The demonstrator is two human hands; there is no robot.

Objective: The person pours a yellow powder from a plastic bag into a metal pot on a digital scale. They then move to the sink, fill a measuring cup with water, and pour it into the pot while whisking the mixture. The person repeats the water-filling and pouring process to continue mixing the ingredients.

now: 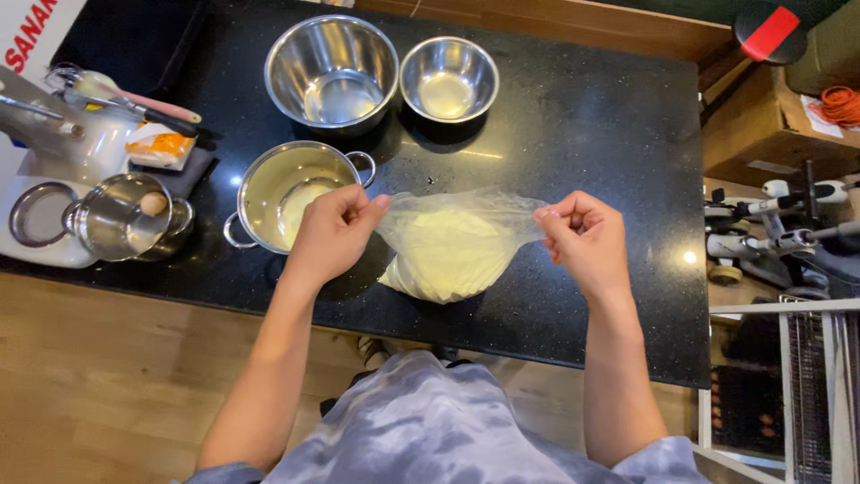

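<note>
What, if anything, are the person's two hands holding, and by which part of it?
Both hold a clear plastic bag of pale flour. The left hand and the right hand each pinch an opposite side of its open top edge, stretching it apart.

1. The bag (pixel 452 246) is thin clear plastic, crinkled, with pale yellow powder inside.
2. The counter (pixel 591 134) is black polished stone, glossy and speckled.
3. The two bowls (pixel 333 67) (pixel 449 79) and the pot (pixel 285 193) are shiny smooth metal.
4. The floor (pixel 107 376) is matt wood.
5. The shirt (pixel 430 430) is soft cloth.
</note>
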